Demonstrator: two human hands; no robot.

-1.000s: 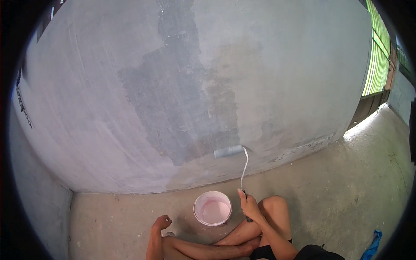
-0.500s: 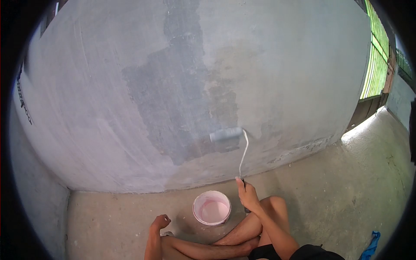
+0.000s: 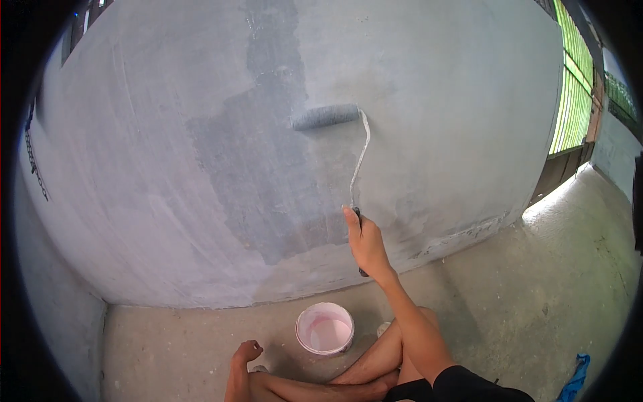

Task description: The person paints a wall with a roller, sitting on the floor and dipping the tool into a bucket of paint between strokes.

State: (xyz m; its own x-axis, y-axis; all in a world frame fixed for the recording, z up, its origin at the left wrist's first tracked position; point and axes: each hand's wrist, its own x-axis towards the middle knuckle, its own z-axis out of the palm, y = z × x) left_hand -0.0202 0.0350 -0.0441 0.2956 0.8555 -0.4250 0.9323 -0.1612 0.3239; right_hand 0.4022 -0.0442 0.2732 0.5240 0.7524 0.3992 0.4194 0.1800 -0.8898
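Wall (image 3: 167, 201): grey, darker uneven patch down the middle. Concrete floor (image 3: 194, 335): runs along the wall's foot. Paint roller (image 3: 327, 116): sleeve against the wall at the dark patch's right edge, tilted slightly, white wire frame running down to a dark handle. Bucket (image 3: 325, 308): upright on the floor before the crossed legs, pale pink liquid inside. Right hand (image 3: 367, 246): closed round the roller's handle, thumb pointing up along it. Left hand (image 3: 248, 350): fingers curled, left of the bucket, apart from it; cannot tell whether it holds anything
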